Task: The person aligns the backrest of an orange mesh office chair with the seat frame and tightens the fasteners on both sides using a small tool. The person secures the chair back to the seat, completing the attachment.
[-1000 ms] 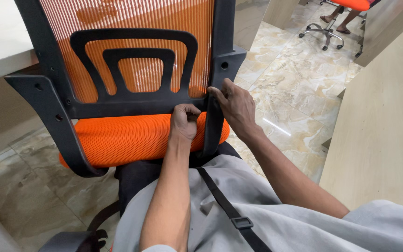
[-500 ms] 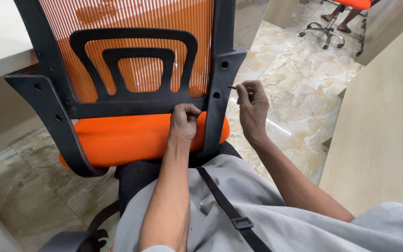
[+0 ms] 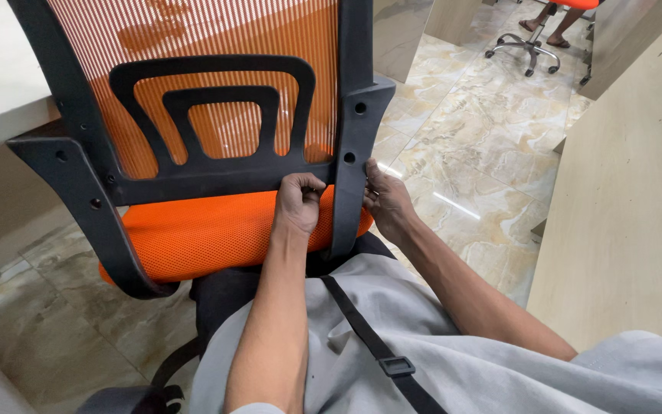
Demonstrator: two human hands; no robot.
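- The left hand (image 3: 298,201), at the frame's centre, is curled shut on the lower edge of the chair's black plastic back frame (image 3: 216,172).
- The right hand (image 3: 387,201) sits just right of it — fingers wrapped on the black right armrest bracket (image 3: 355,153).
- Below both lies the orange seat cushion (image 3: 208,234); above, the orange mesh back (image 3: 193,34).
- Lower right — grey clothing and a black strap (image 3: 369,341).
- Upper right: marble floor (image 3: 476,146), another chair's base (image 3: 522,46).

Floor: glossy marbled beige tile (image 3: 469,138)
On it: orange office chair (image 3: 216,230) (base mostly hidden); a second swivel chair (image 3: 526,42) far off; pale wooden panel (image 3: 622,215) at right
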